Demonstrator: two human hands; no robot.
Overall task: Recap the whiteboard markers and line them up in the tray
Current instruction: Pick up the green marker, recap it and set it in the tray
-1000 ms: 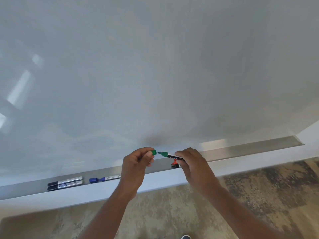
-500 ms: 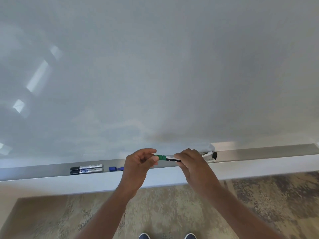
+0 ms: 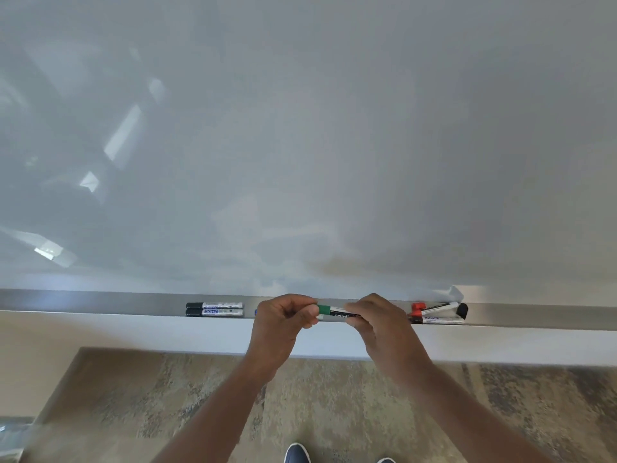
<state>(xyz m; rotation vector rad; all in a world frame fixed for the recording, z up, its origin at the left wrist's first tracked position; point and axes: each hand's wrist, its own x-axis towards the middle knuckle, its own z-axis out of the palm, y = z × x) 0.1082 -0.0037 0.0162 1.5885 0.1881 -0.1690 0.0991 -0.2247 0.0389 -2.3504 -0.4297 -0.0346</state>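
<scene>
While the left hand (image 3: 283,324) pinches the green cap (image 3: 323,309) and the right hand (image 3: 375,320) grips the barrel, the marker (image 3: 340,314) hangs just above the tray (image 3: 100,300). Light, stiff, slick plastic: best held mid-barrel. Capped black markers (image 3: 215,309) lie at nine o'clock.

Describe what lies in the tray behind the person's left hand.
Only a small blue tip shows at the left hand edge; whatever else lies in the tray there is covered. Two black markers lie clear of it, farther left.
</scene>
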